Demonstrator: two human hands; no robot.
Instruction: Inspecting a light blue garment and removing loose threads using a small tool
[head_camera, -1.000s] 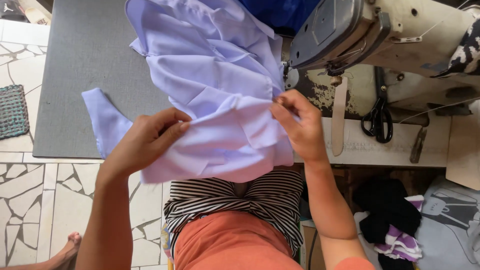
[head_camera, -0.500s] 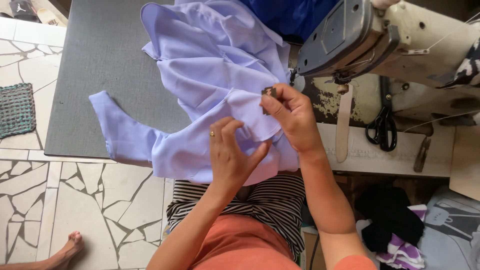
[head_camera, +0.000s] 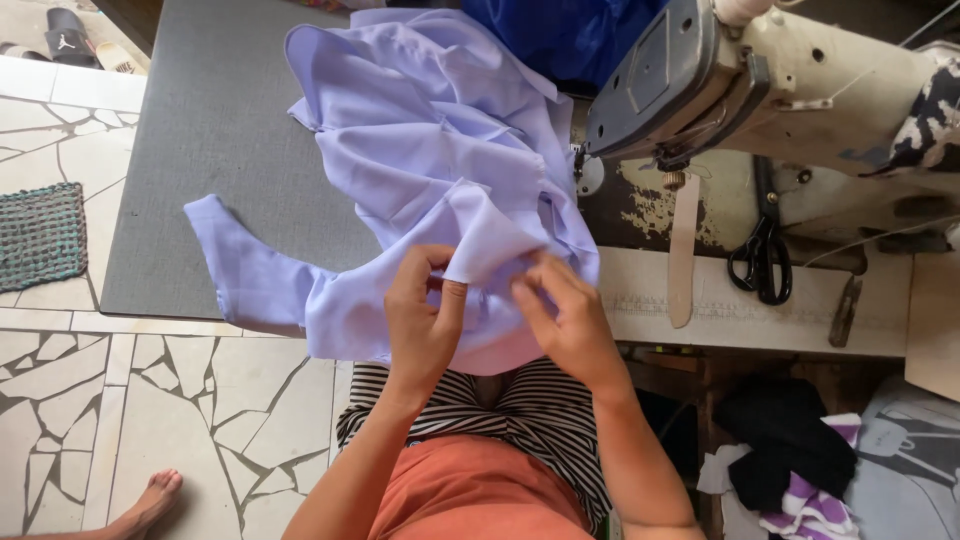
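A lilac garment (head_camera: 430, 170) was spread across the middle of the frame, heaped on the grey bench (head_camera: 215, 150) and trailing over its near edge onto the lap below. A folded flap of the cloth was raised at the lower centre, and it was pinched there by both hands. The left hand (head_camera: 425, 315) was closed on the flap's left corner, thumb and fingers pressed together on the fabric. The right hand (head_camera: 565, 320) was closed on the cloth just beside it, fingertips gathered on the fold. A sleeve-like strip of the same cloth was laid out toward the left of the frame.

The step in hand was judged to be the folding or aligning of an edge before stitching. For the next move, the fold would need to be kept pinched and flat, and brought under the needle without being let slip.

A sewing machine (head_camera: 720, 80) was set at the upper right, its head just beside the garment. Blue fabric (head_camera: 560, 35) was bunched at the top centre. Black scissors (head_camera: 762, 260) were laid to the right of the machine, well apart from the hands. A woven mat (head_camera: 40, 235) was seen on the tiled floor (head_camera: 180, 420) at the left, and a bare foot (head_camera: 150, 500) at the lower left.
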